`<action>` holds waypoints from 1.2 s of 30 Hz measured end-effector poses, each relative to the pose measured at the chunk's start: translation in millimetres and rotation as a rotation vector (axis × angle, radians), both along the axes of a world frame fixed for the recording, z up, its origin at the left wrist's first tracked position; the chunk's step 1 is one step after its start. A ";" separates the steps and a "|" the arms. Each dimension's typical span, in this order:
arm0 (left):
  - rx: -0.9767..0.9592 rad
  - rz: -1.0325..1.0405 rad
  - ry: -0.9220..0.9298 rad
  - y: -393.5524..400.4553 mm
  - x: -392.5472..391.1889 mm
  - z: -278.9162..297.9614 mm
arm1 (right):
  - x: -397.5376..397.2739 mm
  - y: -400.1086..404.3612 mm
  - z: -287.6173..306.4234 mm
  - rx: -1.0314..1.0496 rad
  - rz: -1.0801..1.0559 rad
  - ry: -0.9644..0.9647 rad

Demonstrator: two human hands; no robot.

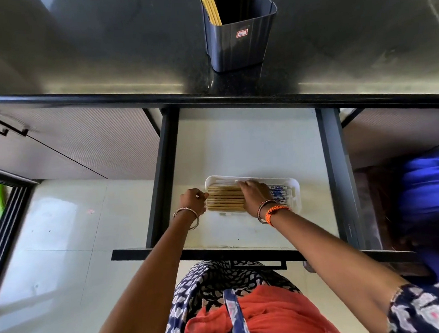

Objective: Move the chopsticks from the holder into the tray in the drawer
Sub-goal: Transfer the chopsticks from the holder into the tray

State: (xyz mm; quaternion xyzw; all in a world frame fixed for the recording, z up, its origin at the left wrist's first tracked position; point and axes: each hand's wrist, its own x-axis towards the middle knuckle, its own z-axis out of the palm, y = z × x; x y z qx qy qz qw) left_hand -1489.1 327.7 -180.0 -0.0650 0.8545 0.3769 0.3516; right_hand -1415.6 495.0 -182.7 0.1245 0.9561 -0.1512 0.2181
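Within the open drawer (245, 143), a white tray (294, 187) sits toward the front, and a row of chopsticks (224, 199) lies flat in it, side by side and aligned lengthwise, their patterned ends toward the right wall of the tray. Right hand (254, 193) rests palm-down across the middle of that row, fingers laid over the sticks; whether its grip is pinching any single stick cannot be told. Left hand (193, 200) is curled at the left end of the tray, fingers bent against the stick ends, seemingly squaring them up or steadying the tray. On the dark tabletop (101, 57) above, the black holder (240, 40) stands upright near the edge, with a small bunch of yellow chopsticks (211, 7) leaning in its left corner. Assessment: the task is well advanced but incomplete; most sticks appear transferred, the remaining bunch in the holder is outstanding, and at least one more trip is required.
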 end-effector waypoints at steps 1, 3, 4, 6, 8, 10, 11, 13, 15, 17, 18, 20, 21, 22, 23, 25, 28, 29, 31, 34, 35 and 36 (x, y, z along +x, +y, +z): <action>0.003 0.010 -0.005 -0.9 -0.9 -2.2 | 1.3 -1.6 0.2 0.018 0.011 -0.027; 0.010 0.026 -0.027 -1.7 -2.0 -3.5 | 4.7 -4.8 2.8 0.049 0.055 -0.066; 0.021 0.042 -0.042 -1.2 -1.8 -1.1 | 6.1 -5.3 3.9 0.061 0.083 -0.064; 0.051 0.080 -0.074 0.5 -1.6 1.1 | 7.4 -5.0 4.6 0.055 0.114 -0.047; 0.068 0.098 -0.089 1.5 -2.3 2.3 | 8.4 -4.6 5.5 0.040 0.115 -0.055; 0.053 0.076 -0.079 1.9 -3.4 4.2 | 8.8 -4.9 10.2 0.043 0.136 -0.059; 0.040 0.055 -0.060 1.8 -5.3 5.5 | 7.1 -4.4 15.3 0.048 0.150 -0.036; 0.030 0.010 0.018 2.4 -12.8 9.8 | -1.7 -1.5 34.7 0.038 0.143 0.072; 0.074 0.005 0.128 6.2 -29.3 20.8 | -19.4 5.9 63.9 -0.004 0.079 0.225; 0.166 0.035 0.222 13.8 -53.2 41.0 | -45.5 17.6 97.0 -0.037 -0.005 0.406; 0.182 0.025 0.291 18.9 -66.8 53.1 | -61.0 24.1 113.5 -0.051 -0.047 0.497; 0.147 -0.037 0.447 30.3 -93.9 77.8 | -94.2 38.1 143.6 -0.098 -0.118 0.675; 0.117 -0.068 0.519 35.5 -107.7 89.4 | -111.7 45.0 157.4 -0.135 -0.139 0.748; 0.079 -0.108 0.579 39.3 -120.3 98.1 | -128.7 51.1 170.7 -0.165 -0.151 0.807; 0.039 -0.152 0.629 42.7 -133.5 104.2 | -147.0 57.2 183.5 -0.178 -0.157 0.857; -0.050 -0.202 0.683 45.3 -153.5 110.1 | -181.7 65.6 204.8 -0.177 -0.152 0.917; -0.208 -0.153 0.792 50.1 -177.2 121.6 | -232.8 73.2 228.1 -0.168 -0.165 0.922; -0.255 -0.148 0.808 53.3 -185.2 125.3 | -249.0 75.3 232.8 -0.175 -0.182 0.916; -0.361 -0.253 0.720 58.8 -198.2 127.8 | -277.4 78.2 238.4 -0.208 -0.215 0.902; -0.402 -0.386 0.448 64.6 -207.4 118.7 | -313.2 78.4 245.4 -0.189 -0.233 0.806; -0.377 -0.360 0.424 66.1 -207.6 113.9 | -322.2 78.4 245.9 -0.155 -0.227 0.739; -0.351 -0.325 0.424 67.7 -208.8 111.1 | -331.7 79.0 246.1 -0.124 -0.225 0.674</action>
